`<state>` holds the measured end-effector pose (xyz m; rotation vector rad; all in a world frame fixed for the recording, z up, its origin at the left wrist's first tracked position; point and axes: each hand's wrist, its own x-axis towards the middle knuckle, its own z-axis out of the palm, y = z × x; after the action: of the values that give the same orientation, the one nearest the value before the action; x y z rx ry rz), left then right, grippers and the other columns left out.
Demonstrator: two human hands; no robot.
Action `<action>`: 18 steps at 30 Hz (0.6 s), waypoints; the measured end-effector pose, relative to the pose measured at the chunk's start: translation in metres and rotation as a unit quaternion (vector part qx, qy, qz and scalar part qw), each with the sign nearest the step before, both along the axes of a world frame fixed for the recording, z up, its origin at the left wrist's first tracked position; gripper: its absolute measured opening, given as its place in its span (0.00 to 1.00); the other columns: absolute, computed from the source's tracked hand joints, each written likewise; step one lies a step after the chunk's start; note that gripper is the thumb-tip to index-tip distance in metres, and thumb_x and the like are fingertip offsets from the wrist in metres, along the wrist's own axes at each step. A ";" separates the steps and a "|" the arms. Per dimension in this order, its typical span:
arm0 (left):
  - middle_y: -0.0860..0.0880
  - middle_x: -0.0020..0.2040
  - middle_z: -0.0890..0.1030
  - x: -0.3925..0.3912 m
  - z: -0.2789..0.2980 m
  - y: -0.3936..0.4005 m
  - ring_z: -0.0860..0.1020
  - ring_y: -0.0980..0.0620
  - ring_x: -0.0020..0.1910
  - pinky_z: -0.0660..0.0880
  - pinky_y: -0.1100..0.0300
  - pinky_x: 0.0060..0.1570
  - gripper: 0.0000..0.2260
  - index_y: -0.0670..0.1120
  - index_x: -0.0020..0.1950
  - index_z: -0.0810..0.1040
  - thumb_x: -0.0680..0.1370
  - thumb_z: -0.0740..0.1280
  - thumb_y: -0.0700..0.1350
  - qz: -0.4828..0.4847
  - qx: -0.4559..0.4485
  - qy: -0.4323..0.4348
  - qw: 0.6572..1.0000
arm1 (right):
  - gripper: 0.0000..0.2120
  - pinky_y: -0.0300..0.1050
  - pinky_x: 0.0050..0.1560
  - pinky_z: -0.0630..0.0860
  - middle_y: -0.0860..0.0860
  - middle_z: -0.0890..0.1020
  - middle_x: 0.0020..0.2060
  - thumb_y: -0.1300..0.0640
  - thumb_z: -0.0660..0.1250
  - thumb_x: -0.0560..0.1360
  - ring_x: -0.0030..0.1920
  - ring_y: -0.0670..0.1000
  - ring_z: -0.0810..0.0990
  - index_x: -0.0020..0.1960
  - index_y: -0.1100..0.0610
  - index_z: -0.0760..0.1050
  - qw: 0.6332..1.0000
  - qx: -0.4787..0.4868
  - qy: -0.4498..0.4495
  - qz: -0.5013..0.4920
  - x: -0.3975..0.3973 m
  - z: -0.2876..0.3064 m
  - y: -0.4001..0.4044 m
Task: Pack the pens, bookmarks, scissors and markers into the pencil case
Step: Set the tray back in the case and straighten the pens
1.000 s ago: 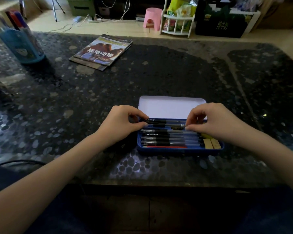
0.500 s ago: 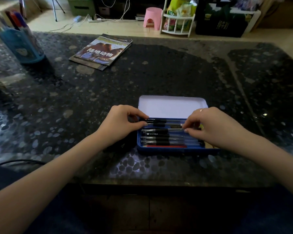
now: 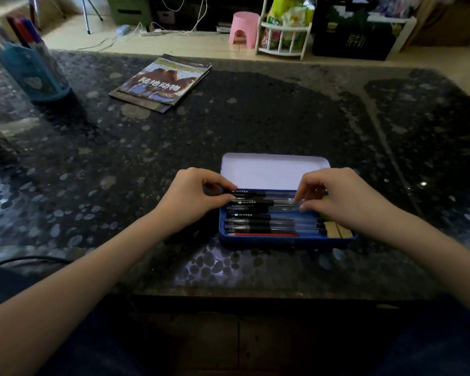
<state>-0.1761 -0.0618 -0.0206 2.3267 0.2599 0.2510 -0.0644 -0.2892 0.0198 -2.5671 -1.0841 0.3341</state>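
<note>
A blue tin pencil case (image 3: 282,240) lies open near the table's front edge, its pale lid (image 3: 274,170) tipped back. Several black-capped clear pens (image 3: 258,222) lie side by side in it, with a red pencil (image 3: 266,235) along the near wall and tan bookmarks (image 3: 337,229) at the right end. My left hand (image 3: 193,198) pinches the cap end of an upper pen (image 3: 251,203) at the case's left end. My right hand (image 3: 345,199) pinches the same pen's other end, covering the case's right part.
A magazine (image 3: 162,82) lies at the back left of the dark speckled table (image 3: 255,118). A blue pen holder (image 3: 31,66) with markers stands at the far left. A dark cable (image 3: 30,259) runs along the front left edge. Beyond the table are a pink stool (image 3: 243,28) and a white rack (image 3: 284,31).
My right hand pulled back up and right, uncovering the bookmarks again. The upper pen sits a little lower in the case. My left hand has barely moved.
</note>
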 end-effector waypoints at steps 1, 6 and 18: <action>0.63 0.39 0.80 0.000 0.000 0.000 0.78 0.67 0.41 0.72 0.76 0.43 0.08 0.57 0.44 0.83 0.69 0.75 0.44 0.000 0.000 0.002 1.000 | 0.09 0.48 0.49 0.80 0.43 0.82 0.39 0.57 0.75 0.68 0.42 0.42 0.80 0.37 0.47 0.76 1.000 0.001 0.001 -0.005 0.001 0.001 0.000; 0.61 0.38 0.81 0.000 0.001 -0.001 0.79 0.64 0.41 0.74 0.72 0.46 0.08 0.57 0.43 0.83 0.69 0.75 0.45 0.001 -0.022 -0.001 1.000 | 0.17 0.46 0.49 0.79 0.41 0.82 0.37 0.59 0.75 0.68 0.42 0.42 0.80 0.30 0.46 0.71 1.000 -0.010 -0.006 -0.008 0.002 0.002 0.000; 0.61 0.35 0.82 0.003 0.001 0.005 0.79 0.64 0.39 0.72 0.71 0.43 0.10 0.57 0.42 0.82 0.69 0.75 0.42 -0.009 -0.086 0.036 0.996 | 0.06 0.40 0.47 0.78 0.42 0.80 0.38 0.58 0.75 0.69 0.42 0.40 0.79 0.40 0.50 0.79 1.000 -0.013 0.007 0.006 0.002 -0.003 0.003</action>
<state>-0.1730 -0.0569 -0.0196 2.1696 0.2852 0.1296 -0.0620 -0.2860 0.0171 -2.5786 -1.0985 0.3714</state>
